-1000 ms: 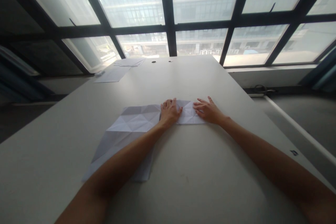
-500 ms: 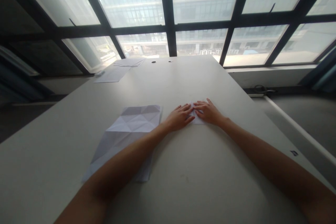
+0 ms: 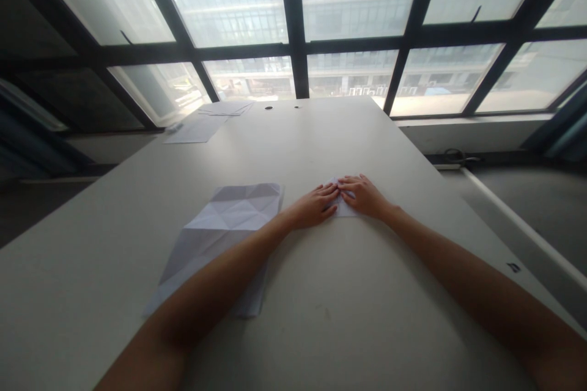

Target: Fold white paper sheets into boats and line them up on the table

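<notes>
A small piece of folded white paper (image 3: 346,210) lies on the white table (image 3: 293,153), partly covered by both hands. My left hand (image 3: 315,204) rests on its left side with the fingers stretched out flat. On the right side lies my right hand (image 3: 364,194), fingers extended and tips pressed to the paper. The fingertips of both hands meet near the middle of the piece. Left of my hands is a larger creased white sheet (image 3: 232,211), partly hidden under my left forearm.
More white sheets (image 3: 192,131) lie at the table's far left corner. Two small dark round spots (image 3: 268,108) show near the far edge, and a dark mark (image 3: 513,267) near the right edge. Dark-framed windows (image 3: 298,43) stand behind the table.
My left hand has shifted slightly, its fingertips now closer to those of my right hand. The right hand's raised fingers sit a little lower. The sheets have not moved.
</notes>
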`<state>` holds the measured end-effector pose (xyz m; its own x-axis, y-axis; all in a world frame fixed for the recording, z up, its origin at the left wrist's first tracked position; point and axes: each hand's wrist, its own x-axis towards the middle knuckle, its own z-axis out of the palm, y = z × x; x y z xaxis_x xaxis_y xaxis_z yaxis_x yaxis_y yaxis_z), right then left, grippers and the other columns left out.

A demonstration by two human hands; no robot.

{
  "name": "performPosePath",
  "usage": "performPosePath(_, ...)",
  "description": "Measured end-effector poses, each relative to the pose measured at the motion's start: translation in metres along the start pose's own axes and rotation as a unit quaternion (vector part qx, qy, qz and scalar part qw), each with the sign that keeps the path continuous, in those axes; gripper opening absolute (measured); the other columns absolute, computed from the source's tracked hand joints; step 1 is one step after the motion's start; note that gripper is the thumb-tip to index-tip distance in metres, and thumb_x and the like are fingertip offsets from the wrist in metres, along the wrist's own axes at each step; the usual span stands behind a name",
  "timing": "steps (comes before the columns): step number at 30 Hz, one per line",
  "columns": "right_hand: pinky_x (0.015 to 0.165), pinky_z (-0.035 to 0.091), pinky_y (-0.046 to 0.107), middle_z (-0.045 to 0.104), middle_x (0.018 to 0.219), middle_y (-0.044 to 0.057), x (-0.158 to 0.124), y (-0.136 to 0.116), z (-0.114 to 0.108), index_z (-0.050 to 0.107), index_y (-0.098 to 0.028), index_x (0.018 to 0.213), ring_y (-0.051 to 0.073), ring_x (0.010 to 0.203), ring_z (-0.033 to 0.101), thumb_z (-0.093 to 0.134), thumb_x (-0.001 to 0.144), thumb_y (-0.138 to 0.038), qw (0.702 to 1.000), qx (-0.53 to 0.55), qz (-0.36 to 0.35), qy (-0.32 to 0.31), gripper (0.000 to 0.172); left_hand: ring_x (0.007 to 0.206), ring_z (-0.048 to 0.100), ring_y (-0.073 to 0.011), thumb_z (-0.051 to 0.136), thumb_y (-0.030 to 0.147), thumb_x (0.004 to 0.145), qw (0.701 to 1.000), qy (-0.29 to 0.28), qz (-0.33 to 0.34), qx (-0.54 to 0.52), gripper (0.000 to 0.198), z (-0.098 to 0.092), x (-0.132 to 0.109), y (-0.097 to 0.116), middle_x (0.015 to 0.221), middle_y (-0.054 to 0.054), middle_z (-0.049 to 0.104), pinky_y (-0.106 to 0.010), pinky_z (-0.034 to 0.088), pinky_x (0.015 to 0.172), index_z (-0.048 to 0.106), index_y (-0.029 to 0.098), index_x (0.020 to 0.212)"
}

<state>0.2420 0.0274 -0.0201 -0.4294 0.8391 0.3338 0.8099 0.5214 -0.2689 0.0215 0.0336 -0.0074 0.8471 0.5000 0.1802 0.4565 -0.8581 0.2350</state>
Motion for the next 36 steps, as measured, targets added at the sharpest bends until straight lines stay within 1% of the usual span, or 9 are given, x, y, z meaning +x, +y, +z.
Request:
performPosePath(7, 0.114, 0.030, 0.052, 0.062, 0.136, 0.008, 0.001, 0.004, 0.006, 0.065, -0.024, 0.126, 0.025, 0.131, 0.052, 0.054, 0.093, -0.024, 1.000, 0.012, 0.000, 0.013, 0.035, 0.152, 0.011, -0.0246, 0.041, 0.043, 0.101, 0.999, -0.022, 0.003, 0.024, 0.065, 0.002, -0.002, -0.001, 0.163, -0.016, 0.018, -0.043, 0.017, 0.124, 0.023, 0.012, 0.156)
performPosePath(11, 0.113, 0.032, 0.050, 0.061, 0.138, 0.008, 0.001, 0.004, 0.006, 0.063, -0.024, 0.130, 0.025, 0.131, 0.052, 0.052, 0.094, -0.026, 1.000, 0.012, 0.001, 0.006, 0.037, 0.152, 0.013, -0.0244, 0.042, 0.043, 0.101, 1.000, -0.021, 0.007, 0.010, 0.064, -0.002, -0.002, 0.001, 0.163, -0.016, 0.019, -0.042, 0.017, 0.124, 0.027, 0.011, 0.155)
performPosePath(15, 0.112, 0.034, 0.047, 0.062, 0.137, 0.007, 0.001, 0.001, 0.001, 0.066, -0.025, 0.127, 0.023, 0.129, 0.053, 0.050, 0.094, -0.022, 1.000, 0.012, 0.005, 0.008, 0.037, 0.149, 0.026, -0.0195, 0.034, 0.033, 0.103, 0.999, 0.007, 0.001, -0.041, 0.046, -0.005, 0.001, 0.000, 0.158, -0.009, 0.035, -0.040, 0.023, 0.123, 0.046, 0.019, 0.146)
performPosePath(18, 0.100, 0.045, 0.036, 0.073, 0.117, 0.007, 0.002, -0.001, -0.006, 0.075, -0.023, 0.110, 0.023, 0.111, 0.065, 0.051, 0.093, -0.024, 0.999, 0.022, 0.025, 0.024, 0.029, 0.144, 0.039, -0.0204, 0.038, 0.030, 0.101, 0.997, 0.032, -0.020, -0.069, 0.039, -0.005, 0.002, -0.001, 0.150, -0.007, 0.048, -0.038, 0.031, 0.120, 0.060, 0.020, 0.132)
performPosePath(21, 0.089, 0.050, 0.033, 0.077, 0.099, 0.007, 0.001, -0.001, -0.010, 0.076, -0.021, 0.102, 0.022, 0.094, 0.068, 0.049, 0.094, -0.028, 0.996, 0.030, 0.067, 0.058, 0.029, 0.131, 0.055, -0.0214, 0.042, 0.030, 0.099, 0.995, 0.050, -0.049, -0.074, 0.036, -0.005, 0.001, 0.001, 0.139, -0.005, 0.060, -0.033, 0.040, 0.112, 0.065, 0.023, 0.126)
performPosePath(23, 0.094, 0.048, 0.033, 0.076, 0.105, 0.006, 0.000, 0.000, -0.010, 0.074, -0.021, 0.109, 0.022, 0.100, 0.066, 0.048, 0.094, -0.026, 0.996, 0.027, 0.051, 0.064, 0.030, 0.119, 0.063, -0.0209, 0.043, 0.028, 0.097, 0.993, 0.061, -0.068, -0.071, 0.036, -0.005, 0.001, 0.004, 0.132, -0.005, 0.065, -0.031, 0.045, 0.105, 0.063, 0.025, 0.127)
performPosePath(26, 0.106, 0.041, 0.039, 0.066, 0.131, 0.007, -0.001, 0.000, -0.007, 0.068, -0.022, 0.123, 0.024, 0.124, 0.055, 0.049, 0.095, -0.026, 1.000, -0.012, 0.002, 0.021, 0.035, 0.110, 0.066, -0.0199, 0.045, 0.023, 0.095, 0.993, 0.066, -0.072, -0.068, 0.036, -0.005, 0.002, 0.006, 0.123, -0.006, 0.069, -0.030, 0.048, 0.100, 0.062, 0.023, 0.126)
performPosePath(30, 0.113, 0.030, 0.054, 0.045, 0.152, 0.010, 0.000, -0.001, -0.003, 0.058, -0.022, 0.136, 0.030, 0.143, 0.035, 0.042, 0.099, -0.033, 0.997, -0.072, 0.010, -0.040, 0.042, 0.121, 0.060, -0.0188, 0.045, 0.020, 0.093, 0.994, 0.066, -0.052, -0.068, 0.036, 0.000, 0.002, 0.003, 0.130, -0.009, 0.064, -0.030, 0.044, 0.106, 0.059, 0.020, 0.127)
performPosePath(36, 0.114, 0.023, 0.064, 0.033, 0.159, 0.014, 0.001, -0.003, -0.002, 0.045, -0.018, 0.147, 0.033, 0.149, 0.022, 0.031, 0.103, -0.038, 0.993, -0.074, 0.048, -0.076, 0.050, 0.150, 0.023, -0.0213, 0.037, 0.019, 0.095, 0.999, -0.014, -0.044, -0.001, 0.058, 0.008, 0.000, -0.002, 0.161, -0.014, 0.029, -0.043, 0.017, 0.123, 0.031, 0.012, 0.152)
